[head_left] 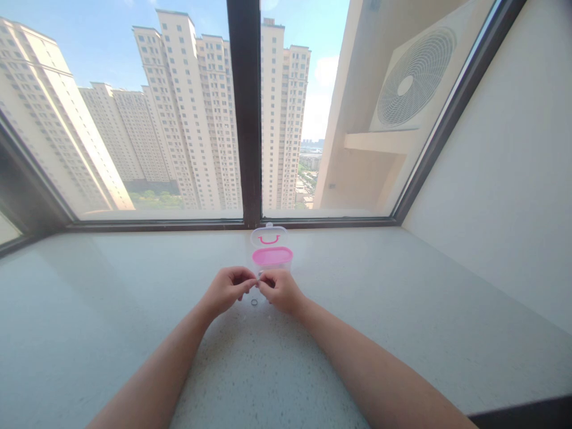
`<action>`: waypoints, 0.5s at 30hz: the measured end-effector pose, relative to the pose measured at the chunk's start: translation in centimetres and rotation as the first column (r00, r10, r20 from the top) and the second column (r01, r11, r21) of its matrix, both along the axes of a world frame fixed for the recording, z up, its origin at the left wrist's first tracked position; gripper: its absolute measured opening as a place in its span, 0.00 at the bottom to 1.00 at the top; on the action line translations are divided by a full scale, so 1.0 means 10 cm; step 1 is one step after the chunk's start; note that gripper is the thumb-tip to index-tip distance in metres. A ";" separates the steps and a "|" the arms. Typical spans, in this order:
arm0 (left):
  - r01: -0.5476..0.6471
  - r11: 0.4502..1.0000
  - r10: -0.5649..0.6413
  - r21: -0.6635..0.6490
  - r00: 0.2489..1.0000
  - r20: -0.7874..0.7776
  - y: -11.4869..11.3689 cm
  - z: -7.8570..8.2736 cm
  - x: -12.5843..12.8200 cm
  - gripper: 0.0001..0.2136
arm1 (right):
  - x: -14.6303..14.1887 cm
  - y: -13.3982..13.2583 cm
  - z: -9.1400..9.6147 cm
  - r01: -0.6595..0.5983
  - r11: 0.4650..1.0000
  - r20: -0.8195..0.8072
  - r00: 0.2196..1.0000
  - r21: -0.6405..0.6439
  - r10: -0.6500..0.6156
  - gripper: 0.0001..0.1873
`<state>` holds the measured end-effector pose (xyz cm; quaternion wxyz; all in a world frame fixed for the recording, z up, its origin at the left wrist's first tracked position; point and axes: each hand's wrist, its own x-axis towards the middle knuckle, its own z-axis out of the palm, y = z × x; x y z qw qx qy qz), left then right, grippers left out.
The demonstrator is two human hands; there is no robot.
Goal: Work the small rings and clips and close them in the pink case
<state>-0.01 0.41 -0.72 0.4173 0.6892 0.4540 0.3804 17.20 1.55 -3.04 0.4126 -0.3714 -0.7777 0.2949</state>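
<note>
My left hand and my right hand meet over a pale stone window ledge. Both are closed in a pinch, fingertips touching around something tiny that I cannot make out. A small ring lies on the ledge just below the fingertips. Right behind the hands stands a small clear plastic box with a pink inner tray, its clear lid with a pink handle raised upright.
A large window with a dark centre post runs along the ledge's far edge, showing tall apartment blocks outside. A white wall rises on the right. An air-conditioner unit hangs outside.
</note>
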 end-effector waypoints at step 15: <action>0.014 0.999 -0.012 -0.033 0.999 0.047 -0.01 0.02 0.01 0.11 | 0.01 -0.01 0.00 -0.016 0.998 -0.048 0.999 -0.065 0.012 0.09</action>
